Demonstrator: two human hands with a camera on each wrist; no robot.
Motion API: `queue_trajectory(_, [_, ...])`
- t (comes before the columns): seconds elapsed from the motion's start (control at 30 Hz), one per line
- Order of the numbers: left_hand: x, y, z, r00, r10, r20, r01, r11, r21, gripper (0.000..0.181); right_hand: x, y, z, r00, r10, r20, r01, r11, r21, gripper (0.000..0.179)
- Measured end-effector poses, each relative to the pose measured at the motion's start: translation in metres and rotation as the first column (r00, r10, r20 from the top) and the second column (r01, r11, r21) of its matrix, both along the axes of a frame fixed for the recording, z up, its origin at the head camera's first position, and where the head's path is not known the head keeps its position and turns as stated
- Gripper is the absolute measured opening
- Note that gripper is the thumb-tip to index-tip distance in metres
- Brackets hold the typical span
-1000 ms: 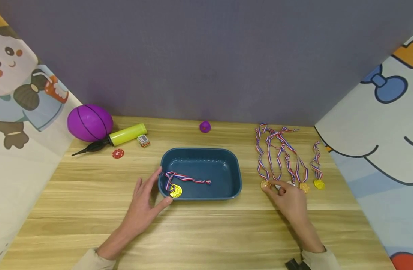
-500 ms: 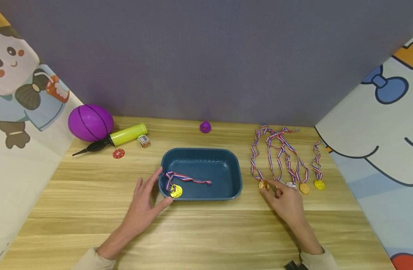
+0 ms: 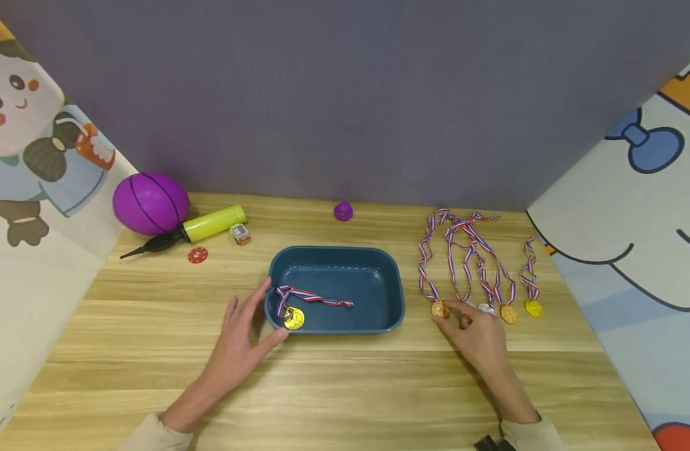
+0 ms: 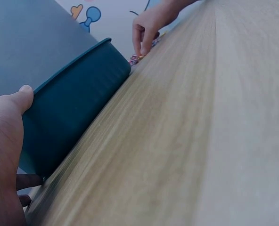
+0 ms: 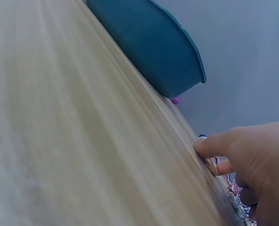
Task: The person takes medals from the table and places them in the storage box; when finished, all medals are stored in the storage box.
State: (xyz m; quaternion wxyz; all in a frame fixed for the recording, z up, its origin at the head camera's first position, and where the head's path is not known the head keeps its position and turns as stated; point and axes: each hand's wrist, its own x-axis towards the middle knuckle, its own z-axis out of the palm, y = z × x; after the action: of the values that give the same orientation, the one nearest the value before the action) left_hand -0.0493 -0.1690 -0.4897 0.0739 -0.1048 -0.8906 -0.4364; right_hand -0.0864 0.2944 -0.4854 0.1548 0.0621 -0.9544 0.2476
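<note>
My left hand (image 3: 239,341) lies against the left end of a dark blue plastic basin (image 3: 336,321), thumb at the near rim and fingers along the side. Inside the basin is a gold medal (image 3: 294,318) on a red, white and blue ribbon. On the right, my right hand (image 3: 481,335) pinches a bronze-gold medal (image 3: 438,309) between thumb and forefinger, low at the tabletop. Its ribbon trails back across the wood. Beside that hand lie a silver medal (image 3: 486,309), a bronze-gold medal (image 3: 509,314) and a yellow-gold medal (image 3: 533,309); the hand partly covers another.
At the back left sit a purple ball (image 3: 151,203), a yellow-green hand pump (image 3: 212,225), a small box (image 3: 240,234) and a red chip (image 3: 197,255). A small purple object (image 3: 343,212) stands behind the basin. A grey panel (image 3: 345,106) rises along the table's back.
The right hand has shifted slightly left with the pinched medal, and the near part of its ribbon has swung left. The left hand and the basin have stayed in place.
</note>
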Motion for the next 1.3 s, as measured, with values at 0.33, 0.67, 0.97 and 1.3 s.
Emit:
queue_trajectory(0.33, [0.0,-0.001,0.0,1.0,0.0,0.0,0.001,1.0,0.003,0.096,-0.001,-0.001,0.0,0.998,0.03,-0.054,-0.029,0.999,0.018,0.033])
queue_trajectory(0.67, [0.001,0.001,0.001,1.0,0.006,0.004,-0.006,1.0,0.004,0.095,-0.004,-0.002,0.01,0.994,-0.005,-0.107,-0.001,0.998,-0.056,0.033])
queue_trajectory(0.97, [0.001,0.001,0.0,1.0,0.003,-0.001,-0.003,1.0,0.0,0.096,-0.016,0.002,0.03,0.978,-0.025,-0.205,0.002,0.994,-0.108,0.032])
queue_trajectory(1.3, [0.002,0.0,0.0,1.0,0.006,-0.007,-0.006,1.0,0.003,0.095,-0.036,-0.004,0.049,0.946,0.034,-0.322,-0.055,0.997,-0.055,0.037])
